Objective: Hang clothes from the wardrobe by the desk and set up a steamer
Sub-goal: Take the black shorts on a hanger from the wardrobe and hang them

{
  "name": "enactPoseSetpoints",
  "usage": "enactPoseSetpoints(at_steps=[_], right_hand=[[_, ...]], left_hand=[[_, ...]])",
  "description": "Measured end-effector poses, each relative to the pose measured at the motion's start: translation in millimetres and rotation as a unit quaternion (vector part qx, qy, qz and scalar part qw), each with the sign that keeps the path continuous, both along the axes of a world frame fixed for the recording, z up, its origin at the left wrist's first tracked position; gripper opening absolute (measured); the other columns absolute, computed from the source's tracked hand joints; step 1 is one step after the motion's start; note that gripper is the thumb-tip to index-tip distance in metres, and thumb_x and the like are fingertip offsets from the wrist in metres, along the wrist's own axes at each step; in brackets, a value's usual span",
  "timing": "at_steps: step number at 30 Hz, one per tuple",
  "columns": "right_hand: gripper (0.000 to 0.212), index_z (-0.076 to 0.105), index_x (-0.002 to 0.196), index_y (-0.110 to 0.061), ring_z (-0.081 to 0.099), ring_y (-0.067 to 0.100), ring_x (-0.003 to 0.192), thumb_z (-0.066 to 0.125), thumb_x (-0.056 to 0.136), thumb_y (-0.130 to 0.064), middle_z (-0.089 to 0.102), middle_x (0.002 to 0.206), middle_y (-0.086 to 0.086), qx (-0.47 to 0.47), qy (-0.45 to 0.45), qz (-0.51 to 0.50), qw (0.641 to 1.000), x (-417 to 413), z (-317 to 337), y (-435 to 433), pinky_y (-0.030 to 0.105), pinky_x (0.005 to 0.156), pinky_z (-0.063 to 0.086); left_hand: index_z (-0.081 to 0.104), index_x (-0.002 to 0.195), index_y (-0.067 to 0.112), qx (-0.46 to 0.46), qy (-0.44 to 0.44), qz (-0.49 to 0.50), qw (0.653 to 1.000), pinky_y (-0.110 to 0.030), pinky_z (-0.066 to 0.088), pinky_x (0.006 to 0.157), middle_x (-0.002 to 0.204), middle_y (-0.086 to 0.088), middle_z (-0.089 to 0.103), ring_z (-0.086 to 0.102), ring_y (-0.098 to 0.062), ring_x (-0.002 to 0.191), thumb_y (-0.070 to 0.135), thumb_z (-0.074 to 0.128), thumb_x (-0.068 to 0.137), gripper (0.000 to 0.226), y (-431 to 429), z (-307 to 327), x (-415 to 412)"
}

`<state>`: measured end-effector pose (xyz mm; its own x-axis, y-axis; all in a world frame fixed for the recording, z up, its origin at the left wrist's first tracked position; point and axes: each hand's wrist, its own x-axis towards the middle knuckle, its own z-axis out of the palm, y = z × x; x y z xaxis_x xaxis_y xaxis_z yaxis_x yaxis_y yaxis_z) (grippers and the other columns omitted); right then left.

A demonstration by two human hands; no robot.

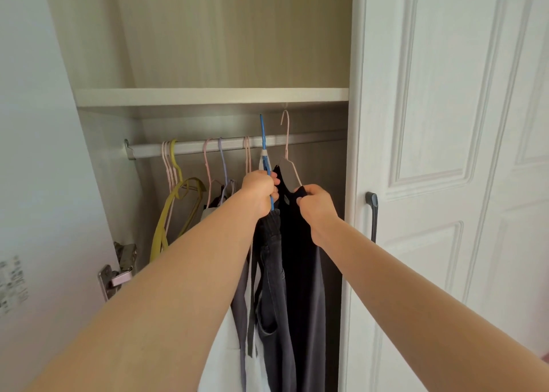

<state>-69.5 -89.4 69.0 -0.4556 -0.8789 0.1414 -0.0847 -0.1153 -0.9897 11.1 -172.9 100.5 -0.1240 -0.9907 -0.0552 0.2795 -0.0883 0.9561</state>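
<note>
Open wardrobe, one rail [297,140] running left to right under one shelf [208,94]. Two bare hands up at the rail's right part, both arms reaching in from below. Left hand [260,191] fisted tight round the stem of a blue hanger [263,142]; its hook stands above the rail and does not sit on it, long axis near upright. Dark grey denim garment [274,287] hangs straight down from below that fist, long axis vertical, faded seams and a pocket edge visible. Right hand [316,206] pinches the shoulder of a black garment [297,258] between thumb and fingers, closed on the cloth. That garment sits on a pale pink wire hanger [286,136], whose hook also rises clear above the rail, just under the shelf, tilted slightly. Black garment hangs long and vertical, just beside the denim, touching it. Hooks on the rail to the left: a bunch of pale pink ones with one yellow hanger [178,195] at the far left, exact count unclear; then one pink, one lilac, and a pink pair near the left hand. White cloth [219,347] low behind the left forearm. One white panelled door [445,154] on the right with one dark handle [372,213]. Two metal hinges [118,267] on the left wall.
</note>
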Motion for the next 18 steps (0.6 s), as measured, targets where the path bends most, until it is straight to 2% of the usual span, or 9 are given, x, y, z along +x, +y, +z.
enactPoseSetpoints(at_steps=[3, 10, 15, 18], right_hand=[[0.028, 0.058, 0.115, -0.010, 0.046, 0.011, 0.071, 0.039, 0.096, -0.001, 0.052, 0.082, 0.002, 0.006, 0.012, -0.003, 1.000, 0.4, -2.5, 11.9, 0.021, 0.058, 0.039], [0.028, 0.057, 0.117, -0.018, 0.047, 0.008, 0.076, 0.040, 0.099, -0.006, 0.053, 0.086, -0.003, 0.024, -0.002, 0.020, 1.000, 7.2, -14.1, 51.7, 0.019, 0.057, 0.036], [0.032, 0.059, 0.119, -0.019, 0.047, 0.012, 0.082, 0.041, 0.097, -0.004, 0.054, 0.095, -0.001, 0.052, -0.020, 0.020, 0.998, 6.9, -21.2, 88.7, 0.026, 0.071, 0.038], [0.032, 0.062, 0.112, -0.018, 0.044, 0.013, 0.085, 0.042, 0.095, 0.000, 0.051, 0.091, -0.003, 0.073, -0.025, 0.024, 0.997, 9.3, -21.8, 117.1, 0.029, 0.079, 0.036]], left_hand=[[0.049, 0.077, 0.007, 0.000, -0.005, 0.000, 1.000, -0.013, 0.025, 0.029, 0.073, -0.006, 0.047, 0.029, -0.010, 0.048, 0.004, 0.035, 0.099, 0.026, 10.5, -3.4, 2.0], [0.052, 0.083, 0.009, 0.009, -0.021, -0.010, 1.000, -0.013, 0.024, 0.030, 0.071, -0.004, 0.042, 0.028, -0.010, 0.049, 0.004, 0.036, 0.098, 0.023, 40.2, -22.6, 8.9], [0.055, 0.090, 0.013, 0.029, -0.011, -0.011, 0.999, -0.017, 0.025, 0.031, 0.067, -0.002, 0.041, 0.030, -0.009, 0.045, 0.012, 0.039, 0.100, 0.018, 72.1, -35.2, 23.6], [0.050, 0.085, 0.014, 0.047, 0.001, -0.023, 0.999, -0.016, 0.025, 0.032, 0.063, 0.000, 0.039, 0.031, -0.008, 0.038, 0.021, 0.041, 0.101, 0.020, 98.9, -37.6, 32.6]])
